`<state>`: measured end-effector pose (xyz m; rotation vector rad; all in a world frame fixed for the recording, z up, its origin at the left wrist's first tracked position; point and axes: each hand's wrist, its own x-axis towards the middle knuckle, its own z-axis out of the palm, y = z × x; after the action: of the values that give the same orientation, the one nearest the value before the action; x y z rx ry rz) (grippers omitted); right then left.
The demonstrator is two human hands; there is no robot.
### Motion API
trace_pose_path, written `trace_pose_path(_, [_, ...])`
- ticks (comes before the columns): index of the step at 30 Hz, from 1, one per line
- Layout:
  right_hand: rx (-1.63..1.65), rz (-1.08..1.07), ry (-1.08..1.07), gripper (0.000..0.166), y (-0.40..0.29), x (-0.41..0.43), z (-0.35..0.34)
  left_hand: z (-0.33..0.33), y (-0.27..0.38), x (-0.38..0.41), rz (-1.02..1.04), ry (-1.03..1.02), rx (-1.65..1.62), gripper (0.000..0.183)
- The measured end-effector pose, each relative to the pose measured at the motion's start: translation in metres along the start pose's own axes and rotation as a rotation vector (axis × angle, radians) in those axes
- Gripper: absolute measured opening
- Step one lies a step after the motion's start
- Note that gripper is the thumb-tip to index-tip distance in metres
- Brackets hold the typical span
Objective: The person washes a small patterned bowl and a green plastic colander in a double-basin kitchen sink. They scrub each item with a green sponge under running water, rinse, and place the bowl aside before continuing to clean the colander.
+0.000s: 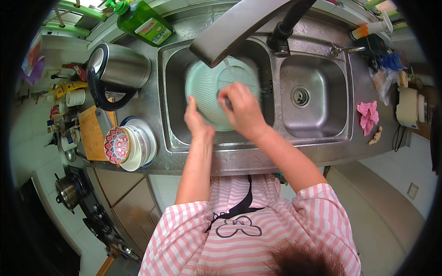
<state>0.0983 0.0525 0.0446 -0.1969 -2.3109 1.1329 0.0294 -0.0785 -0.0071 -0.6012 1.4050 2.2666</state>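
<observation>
A mint-green ribbed plastic strainer basket (203, 86) is tilted in the left basin (176, 124) of a double steel sink. My left hand (197, 119) grips its lower left rim, thumb up along the side. Over the ribs, my right hand (241, 107) is bent with its fingers pinched around a small dark object (228, 102), mostly hidden, perhaps a scrubber. Water (228, 65) runs from the broad flat faucet spout (238, 31) onto the basket, whose edges are blurred.
Left of the sink stand a steel electric kettle (124, 67), stacked bowls and plates (140, 145), a cleaver (103, 119) and a wooden cutting board (91, 134). A green pump bottle (145, 24) is behind. On the right are the second basin (310, 117), a pink cloth (368, 117) and a ginger root (375, 136).
</observation>
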Motion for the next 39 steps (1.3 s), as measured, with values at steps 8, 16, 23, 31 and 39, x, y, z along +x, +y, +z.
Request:
trace_pose_path(8, [0.543,0.875,0.104,0.05,0.04,-0.005,-0.041,0.02,-0.003,-0.035,0.948,-0.475,1.21,0.011])
trace_pose_path(16, [0.085,0.823,-0.044,0.037,0.069,-0.029,-0.037,0.01,-0.007,-0.043,1.215,-0.755,1.544,0.016])
trace_pose_path(23, [0.336,0.74,0.02,0.035,0.087,-0.042,-0.051,-0.004,0.027,-0.027,0.843,-0.101,0.833,0.045])
trace_pose_path(31, [0.038,0.55,0.236,0.031,0.046,-0.006,-0.065,-0.023,0.034,-0.026,-0.155,-0.284,0.167,0.058])
trace_pose_path(39, [-0.13,0.276,0.074,0.028,0.028,0.022,0.0,-0.003,0.02,-0.043,-0.061,-0.337,0.176,0.058])
